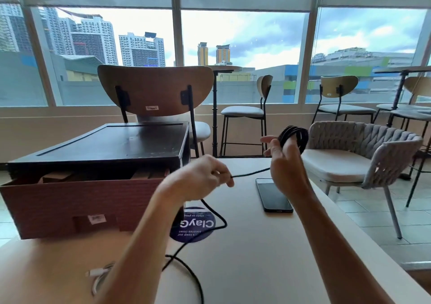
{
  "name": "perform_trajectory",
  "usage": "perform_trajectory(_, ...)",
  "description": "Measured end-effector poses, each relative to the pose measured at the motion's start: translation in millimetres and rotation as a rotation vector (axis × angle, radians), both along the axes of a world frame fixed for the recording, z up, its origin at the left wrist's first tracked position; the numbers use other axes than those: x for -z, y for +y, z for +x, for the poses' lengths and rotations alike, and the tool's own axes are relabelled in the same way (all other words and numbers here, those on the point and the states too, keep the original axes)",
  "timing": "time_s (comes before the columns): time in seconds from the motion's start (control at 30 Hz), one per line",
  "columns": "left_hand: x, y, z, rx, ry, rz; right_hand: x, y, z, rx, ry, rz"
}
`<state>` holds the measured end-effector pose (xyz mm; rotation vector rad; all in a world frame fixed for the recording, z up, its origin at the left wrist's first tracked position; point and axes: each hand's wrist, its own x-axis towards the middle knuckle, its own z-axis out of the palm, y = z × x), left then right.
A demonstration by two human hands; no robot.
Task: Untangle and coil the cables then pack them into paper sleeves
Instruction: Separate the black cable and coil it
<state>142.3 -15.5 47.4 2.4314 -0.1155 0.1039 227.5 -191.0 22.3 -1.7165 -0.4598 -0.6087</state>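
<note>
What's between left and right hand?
In the head view, a stretch of black cable spans the gap, pinched by the left hand and running to the coil on the right hand. A phone lies on the table below.

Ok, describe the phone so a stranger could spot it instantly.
Start at the pale table. Right of the cardboard box, below the right hand, lies the smartphone. It's a flat black slab; the black cable nearby is a thin cord.
</note>
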Motion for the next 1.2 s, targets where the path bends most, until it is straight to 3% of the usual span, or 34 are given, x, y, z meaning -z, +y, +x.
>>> perform_trajectory(0.1, -10, 9, -3, 0.008, -0.246, -0.092, 15, 4, 6, -0.052, 0.076, -0.224)
perform_trajectory(0.23, -13, 19, 2, -0.126, -0.607, -0.095, 15, 8, -2, -0.344, 0.19, -0.386)
perform_trajectory(0.33, -12, 30, 1, -0.342, -0.84, -0.116, 4, 5, -12, -0.631, 0.276, -0.342)
perform_trajectory(0.4, -7, 40, 4, -0.454, -0.902, -0.131, -3, 2, -19, -0.817, 0.357, -0.262)
perform_trajectory(0.6, 13, 44, 18, -0.538, -0.894, -0.025, -16, -9, -37, -1.153, 0.356, -0.257)
perform_trajectory(0.77, 24, 33, 20, -0.416, -0.778, 0.289, -15, -10, -27, -1.299, 0.369, 0.211)
perform_trajectory(0.9, 32, 20, 24, -0.315, -0.675, 0.397, -21, -3, -22, -1.465, 0.395, 0.552)
perform_trajectory(1.07, 39, -8, 26, -0.213, -0.664, 0.44, -26, 1, -23, -1.465, 0.379, 0.725)
perform_trajectory(1.2, 45, -29, 29, -0.135, -0.68, 0.399, -35, -1, -27, -1.289, 0.337, 0.75)
